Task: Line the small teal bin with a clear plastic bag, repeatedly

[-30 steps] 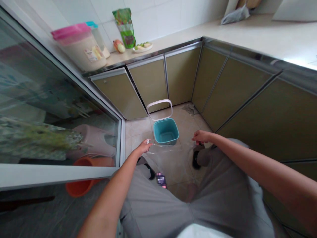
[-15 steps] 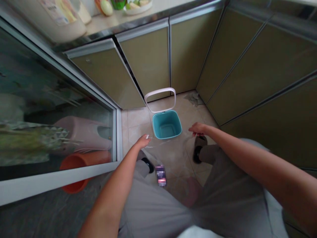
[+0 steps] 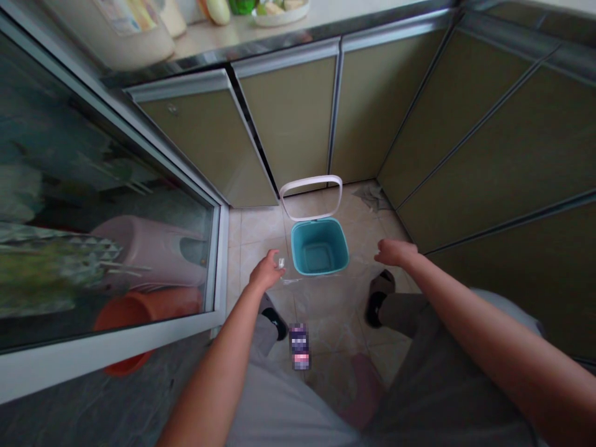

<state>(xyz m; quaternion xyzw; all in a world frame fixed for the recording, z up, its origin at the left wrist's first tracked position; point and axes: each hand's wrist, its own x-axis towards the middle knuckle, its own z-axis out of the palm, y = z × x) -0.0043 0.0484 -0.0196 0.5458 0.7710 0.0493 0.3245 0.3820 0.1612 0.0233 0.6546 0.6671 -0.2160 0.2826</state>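
A teal bin stands on the floor with its hollow pink lid frame raised at the back. Left of the bin, my left hand pinches a small whitish bit of what looks like a clear plastic bag. The see-through film hangs in front of the bin, and its outline is hard to follow. My right hand is apart from the bin on its right, fingers curled closed. Whether the film reaches that hand cannot be made out.
Between my feet lies a blurred purple pack. Cabinet doors rise behind the bin and on the right. A glass sliding door borders the left, with an orange bucket behind it. A grey rag lies in the corner.
My hands have moved farther apart, the right one shifting outward to the right. The view has tilted slightly, so the bin appears lower and more to the right.
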